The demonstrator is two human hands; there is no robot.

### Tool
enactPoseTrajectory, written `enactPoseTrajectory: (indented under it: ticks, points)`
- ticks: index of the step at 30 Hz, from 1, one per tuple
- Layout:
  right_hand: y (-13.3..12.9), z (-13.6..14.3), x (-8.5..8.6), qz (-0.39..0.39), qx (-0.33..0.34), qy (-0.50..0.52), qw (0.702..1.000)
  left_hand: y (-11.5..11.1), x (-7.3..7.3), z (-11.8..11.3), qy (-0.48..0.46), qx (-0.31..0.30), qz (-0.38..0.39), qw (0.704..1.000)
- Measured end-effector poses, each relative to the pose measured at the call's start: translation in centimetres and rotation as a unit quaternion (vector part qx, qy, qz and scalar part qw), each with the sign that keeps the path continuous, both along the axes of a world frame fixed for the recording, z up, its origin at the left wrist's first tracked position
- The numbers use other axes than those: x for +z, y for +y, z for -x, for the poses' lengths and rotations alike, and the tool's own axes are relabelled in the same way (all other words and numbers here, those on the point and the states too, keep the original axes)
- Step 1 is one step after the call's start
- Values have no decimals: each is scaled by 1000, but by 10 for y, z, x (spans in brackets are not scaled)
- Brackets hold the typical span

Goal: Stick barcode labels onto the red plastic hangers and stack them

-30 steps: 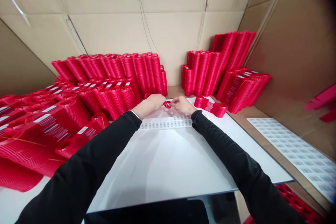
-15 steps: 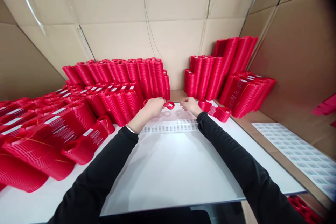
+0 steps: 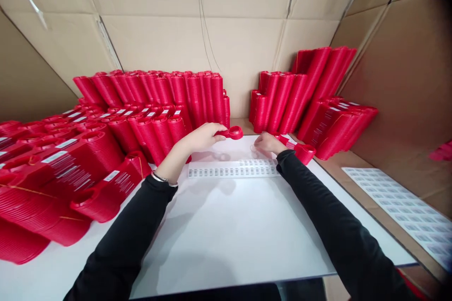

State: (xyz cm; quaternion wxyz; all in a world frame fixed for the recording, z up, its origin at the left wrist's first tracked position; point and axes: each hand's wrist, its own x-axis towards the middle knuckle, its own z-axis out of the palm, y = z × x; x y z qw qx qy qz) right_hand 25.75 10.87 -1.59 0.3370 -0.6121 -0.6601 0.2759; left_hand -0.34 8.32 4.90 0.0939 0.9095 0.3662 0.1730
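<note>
My left hand (image 3: pixel 205 136) is closed on a red plastic piece (image 3: pixel 236 132) with a ring-shaped end, held a little above the far part of the white table. To its right, my right hand (image 3: pixel 267 143) has its fingers pinched together. A faint thin loop (image 3: pixel 253 151), like a rubber band, shows at its fingertips. Beside that hand lies a short banded stack of red pieces (image 3: pixel 304 153), partly hidden by the hand and sleeve. A strip of small printed labels (image 3: pixel 229 171) lies on the table nearer to me.
Tall red stacks (image 3: pixel 197 99) crowd the back left, with banded, labelled bundles (image 3: pixel 102 150) down the left side. More red stacks (image 3: pixel 278 103) stand at the back right. A label sheet (image 3: pixel 395 207) lies on cardboard at right. Cardboard walls (image 3: pixel 240 42) enclose the white table (image 3: pixel 226 230).
The red piece in my left hand is raised and more of it shows. My right hand has moved slightly right and its fingers are closed together. The view has shifted a little.
</note>
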Motion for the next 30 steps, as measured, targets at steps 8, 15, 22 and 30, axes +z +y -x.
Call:
enactPoseTrajectory:
  ticks: [8, 15, 22, 30]
  points:
    - [-37, 27, 63, 107, 270, 59, 955, -18, 3, -16, 127, -12, -53, 990]
    - [-41, 58, 43, 136, 265, -38, 954, -19, -15, -32, 194, -38, -171, 965]
    - [-44, 46, 43, 75, 292, -40, 953, -11, 3, -7, 20, 0, -135, 991]
    - [-89, 52, 4, 110, 266, 139, 948, -16, -14, -32, -332, 9, 65, 941]
